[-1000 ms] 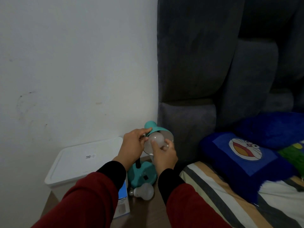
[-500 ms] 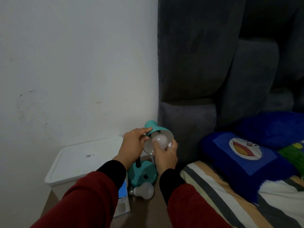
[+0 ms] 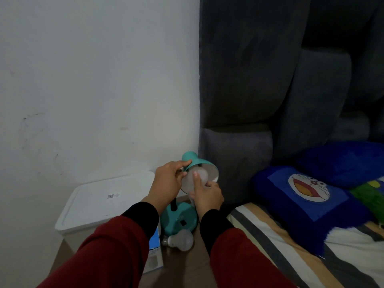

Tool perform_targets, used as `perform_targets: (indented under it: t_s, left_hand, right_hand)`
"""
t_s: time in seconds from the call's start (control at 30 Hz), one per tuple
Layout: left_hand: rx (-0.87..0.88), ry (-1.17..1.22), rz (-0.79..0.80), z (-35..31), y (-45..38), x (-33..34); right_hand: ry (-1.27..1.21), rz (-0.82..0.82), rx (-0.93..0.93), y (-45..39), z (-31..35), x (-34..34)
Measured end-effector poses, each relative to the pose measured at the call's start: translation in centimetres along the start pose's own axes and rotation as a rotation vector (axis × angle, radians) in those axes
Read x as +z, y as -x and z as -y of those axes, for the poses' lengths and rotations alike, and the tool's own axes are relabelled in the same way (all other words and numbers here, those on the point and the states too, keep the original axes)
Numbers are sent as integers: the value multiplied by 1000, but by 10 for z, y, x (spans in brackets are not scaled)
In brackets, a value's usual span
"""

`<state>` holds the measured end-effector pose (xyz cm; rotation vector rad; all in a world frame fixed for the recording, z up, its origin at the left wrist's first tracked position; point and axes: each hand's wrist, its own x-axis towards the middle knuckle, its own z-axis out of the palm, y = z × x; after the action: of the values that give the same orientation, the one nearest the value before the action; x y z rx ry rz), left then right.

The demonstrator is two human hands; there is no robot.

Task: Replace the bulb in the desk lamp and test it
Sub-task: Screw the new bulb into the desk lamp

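A teal desk lamp stands on a wooden bedside table (image 3: pixel 182 265), its base (image 3: pixel 179 221) low and its shade (image 3: pixel 202 166) tilted toward me. My left hand (image 3: pixel 167 181) grips the shade's narrow rear end. A white bulb (image 3: pixel 197 176) sits inside the shade's mouth, and my right hand (image 3: pixel 205 196) holds it from below with a finger up across its front. The socket is hidden by the bulb. A second white bulb (image 3: pixel 180 240) lies on its side on the table in front of the base.
A white lidded plastic box (image 3: pixel 99 202) stands left of the lamp against the white wall. A blue and white carton (image 3: pixel 154 252) lies by my left sleeve. A dark padded headboard (image 3: pixel 249 80) rises right of the lamp, above a striped bedsheet (image 3: pixel 280 246) and a blue cartoon pillow (image 3: pixel 307 196).
My right hand has shifted its fingers round the bulb in the shade, a finger now lying up over the bulb's front. My left hand stays on the shade.
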<state>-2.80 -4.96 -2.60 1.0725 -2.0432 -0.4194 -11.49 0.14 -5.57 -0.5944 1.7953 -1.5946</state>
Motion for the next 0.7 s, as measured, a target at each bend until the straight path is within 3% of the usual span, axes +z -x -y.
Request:
perform_targets:
  t_s: [0.27,0.43,0.7]
  left_hand:
    - [-11,21,11,1,-1,0]
    - [-7,17,5,1,-1,0]
    - [-6,21,13,4,-1,0]
  right_hand:
    - [50,28,-37,3,-1,4]
    - [-90,22,26,3,3,10]
    - [-77,34,-1,4,1,9]
